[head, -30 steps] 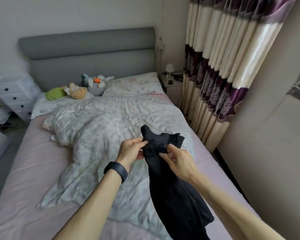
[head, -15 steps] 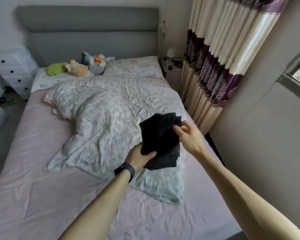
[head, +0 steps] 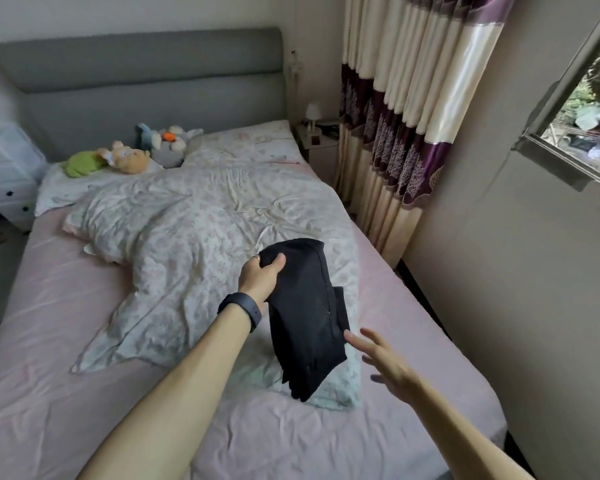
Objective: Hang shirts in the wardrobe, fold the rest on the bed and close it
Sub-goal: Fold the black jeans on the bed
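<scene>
Head view: folded black garment, limp, dangling from left hand.

light: soft daylight from window at right; shadows faint — edges: wide-angle bending; focus: slightly soft

Black garment, floral white duvet, pink sheet, purple-cream curtain.

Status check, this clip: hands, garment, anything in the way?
Left hand grips folded black garment at its top. Right hand open beside its lower edge. Crumpled floral duvet covers the bed below.
</scene>
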Demonstrator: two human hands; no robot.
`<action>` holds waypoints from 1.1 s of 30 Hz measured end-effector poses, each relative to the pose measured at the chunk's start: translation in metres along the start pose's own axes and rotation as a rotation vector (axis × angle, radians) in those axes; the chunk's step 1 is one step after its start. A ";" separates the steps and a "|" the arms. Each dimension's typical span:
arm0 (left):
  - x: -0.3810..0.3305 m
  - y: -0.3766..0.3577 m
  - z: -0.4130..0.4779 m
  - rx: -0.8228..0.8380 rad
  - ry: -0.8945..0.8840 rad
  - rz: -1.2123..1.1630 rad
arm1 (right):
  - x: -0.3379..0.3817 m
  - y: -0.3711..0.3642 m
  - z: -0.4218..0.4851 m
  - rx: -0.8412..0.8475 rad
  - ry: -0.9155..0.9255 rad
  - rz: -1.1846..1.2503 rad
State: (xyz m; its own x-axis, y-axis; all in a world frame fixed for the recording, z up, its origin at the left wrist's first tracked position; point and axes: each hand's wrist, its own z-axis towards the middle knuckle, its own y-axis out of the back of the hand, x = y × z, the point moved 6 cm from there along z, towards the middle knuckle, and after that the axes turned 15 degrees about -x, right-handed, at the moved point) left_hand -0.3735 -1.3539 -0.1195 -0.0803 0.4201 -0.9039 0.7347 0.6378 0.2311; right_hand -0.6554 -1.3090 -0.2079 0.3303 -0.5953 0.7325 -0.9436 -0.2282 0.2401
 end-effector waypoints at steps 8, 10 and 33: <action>0.030 0.034 0.001 -0.223 0.324 -0.156 | -0.001 -0.063 0.009 0.205 -0.207 0.325; 0.030 0.043 -0.001 -0.266 0.369 -0.225 | 0.000 -0.077 0.015 0.175 -0.241 0.343; -0.050 -0.036 -0.048 0.568 -0.496 0.449 | 0.177 0.014 -0.065 -0.444 1.126 -0.746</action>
State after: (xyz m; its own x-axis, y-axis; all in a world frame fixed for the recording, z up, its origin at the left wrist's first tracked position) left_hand -0.4283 -1.3667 -0.0654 0.5017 0.1410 -0.8535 0.8616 0.0065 0.5075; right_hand -0.6121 -1.3670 -0.0334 0.7490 0.5247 0.4046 -0.5583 0.1709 0.8119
